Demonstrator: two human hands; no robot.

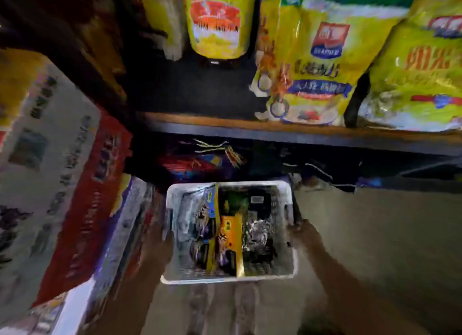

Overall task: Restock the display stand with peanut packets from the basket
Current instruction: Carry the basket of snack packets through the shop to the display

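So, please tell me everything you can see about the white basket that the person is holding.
The white basket is rectangular with rounded corners and perforated walls, and it looks like plastic. It is seen from above, below the dark shelf edge. The left hand grips its left wall and the right hand its right wall. Inside lie several packets, orange, yellow, blue and silver; the blur hides their print. Whether it rests on the floor cannot be told.

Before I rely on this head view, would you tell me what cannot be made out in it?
- Packets in the basket: too blurred to read or count.
- Left hand and right hand: at the basket's sides, fingers smeared, grip unclear.
- Space under the shelf: too dark to tell its contents.
- Bags above: cut off by the top edge.
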